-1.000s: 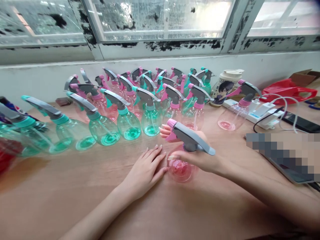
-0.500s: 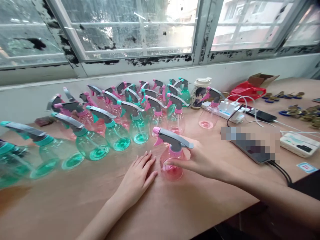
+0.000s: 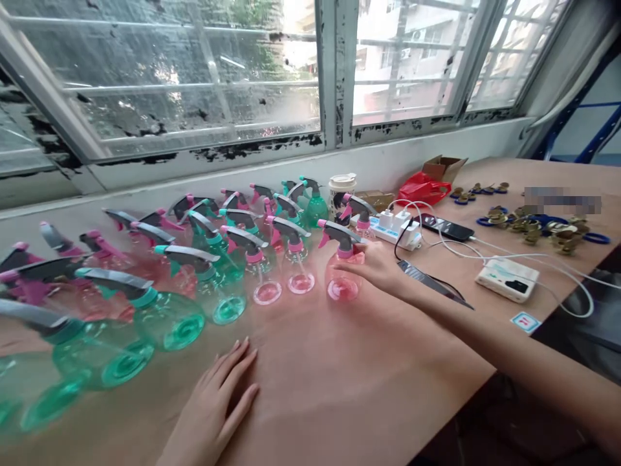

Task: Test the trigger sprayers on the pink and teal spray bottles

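My right hand (image 3: pixel 376 268) is wrapped round a clear pink spray bottle (image 3: pixel 342 285) with a grey and pink trigger head. The bottle stands upright at the right end of the front rows; whether its base touches the table cannot be told. Another pink spray bottle (image 3: pixel 301 281) stands just left of it. My left hand (image 3: pixel 218 395) lies flat on the table with its fingers stretched out, holding nothing. Nearest to it are a green spray bottle (image 3: pixel 228 309) and a second green spray bottle (image 3: pixel 169 323). Several more pink and green ones crowd behind.
Behind the held bottle are a printed cup (image 3: pixel 342 183), a power strip (image 3: pixel 395 226) with cables and a red bag (image 3: pixel 424 189). On the right lie a phone (image 3: pixel 446 226), a white device (image 3: pixel 507 279) and several brass-coloured pieces (image 3: pixel 531 226). A windowed wall (image 3: pixel 218 152) bounds the back.
My right hand has carried the pink spray bottle away from me, up to the row of bottles. My left hand stays flat on the table. The view has turned to the right.
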Demonstrator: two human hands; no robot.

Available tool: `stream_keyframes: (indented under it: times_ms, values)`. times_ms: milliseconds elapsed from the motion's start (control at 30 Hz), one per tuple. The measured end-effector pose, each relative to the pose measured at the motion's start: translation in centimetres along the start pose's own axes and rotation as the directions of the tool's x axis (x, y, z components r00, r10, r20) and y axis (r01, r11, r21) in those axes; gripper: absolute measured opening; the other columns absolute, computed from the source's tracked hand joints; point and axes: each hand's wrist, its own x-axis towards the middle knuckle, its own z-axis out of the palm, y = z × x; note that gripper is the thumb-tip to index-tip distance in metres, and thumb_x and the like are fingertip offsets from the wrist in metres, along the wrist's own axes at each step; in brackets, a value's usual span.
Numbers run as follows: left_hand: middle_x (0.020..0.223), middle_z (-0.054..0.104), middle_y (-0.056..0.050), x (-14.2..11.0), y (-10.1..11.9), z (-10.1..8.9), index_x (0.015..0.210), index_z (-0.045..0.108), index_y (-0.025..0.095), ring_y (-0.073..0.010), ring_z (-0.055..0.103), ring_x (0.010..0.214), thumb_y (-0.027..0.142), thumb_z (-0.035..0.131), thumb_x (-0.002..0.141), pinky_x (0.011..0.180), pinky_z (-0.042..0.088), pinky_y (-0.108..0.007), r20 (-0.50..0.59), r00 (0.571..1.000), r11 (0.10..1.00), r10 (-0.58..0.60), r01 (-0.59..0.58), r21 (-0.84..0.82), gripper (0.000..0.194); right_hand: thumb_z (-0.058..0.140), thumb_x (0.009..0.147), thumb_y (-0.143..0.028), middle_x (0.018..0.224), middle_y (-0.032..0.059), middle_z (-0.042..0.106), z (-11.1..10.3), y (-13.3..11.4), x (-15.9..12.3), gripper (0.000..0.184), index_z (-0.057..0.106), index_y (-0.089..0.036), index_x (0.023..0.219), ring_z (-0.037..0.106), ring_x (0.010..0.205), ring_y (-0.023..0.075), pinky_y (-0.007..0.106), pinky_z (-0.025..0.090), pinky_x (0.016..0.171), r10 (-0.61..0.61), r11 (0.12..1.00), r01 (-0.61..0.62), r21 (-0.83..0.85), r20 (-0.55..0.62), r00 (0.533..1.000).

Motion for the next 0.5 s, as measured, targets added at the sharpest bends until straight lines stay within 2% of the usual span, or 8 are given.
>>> stream_keyframes:
  times_ms: [167,300,500]
  values:
    - [0.146,0.051,-0.002,-0.1,-0.3,0.1,0.145,0.043,0.032,-0.0296,0.053,0.129,0.042,0.046,0.099,0.101,0.049,-0.049,-0.018,1.000,1.000,-0.009,0.009,0.006,0.048,0.067,0.080,-0.057,0.078,0.0069,0.071,1.0,0.9,2.3,0.041,0.070,-0.017,0.087,0.065,0.072,0.0229,0.032,0.044,0.067,0.036,0.998,-0.035,-0.049,0.005,0.999]
    - [0.145,0.052,-0.003,-0.3,-0.5,0.4,0.146,0.041,0.032,-0.0296,0.054,0.127,0.042,0.046,0.098,0.099,0.051,-0.049,-0.032,0.999,1.000,-0.012,0.013,0.028,0.049,0.064,0.082,-0.059,0.084,0.0112,0.072,1.7,1.2,3.6,0.043,0.068,-0.016,0.081,0.067,0.077,0.0254,0.033,0.045,0.068,0.064,0.996,-0.064,-0.069,-0.001,0.998]
    - [0.145,0.052,-0.004,-0.5,-1.0,0.9,0.146,0.040,0.032,-0.0289,0.055,0.127,0.039,0.047,0.097,0.101,0.049,-0.047,-0.049,0.999,1.000,0.006,-0.005,0.022,0.051,0.066,0.084,-0.052,0.091,0.0144,0.074,2.2,0.9,4.9,0.038,0.069,-0.015,0.089,0.069,0.086,0.0295,0.034,0.047,0.072,0.058,0.996,-0.059,-0.065,-0.019,0.998]
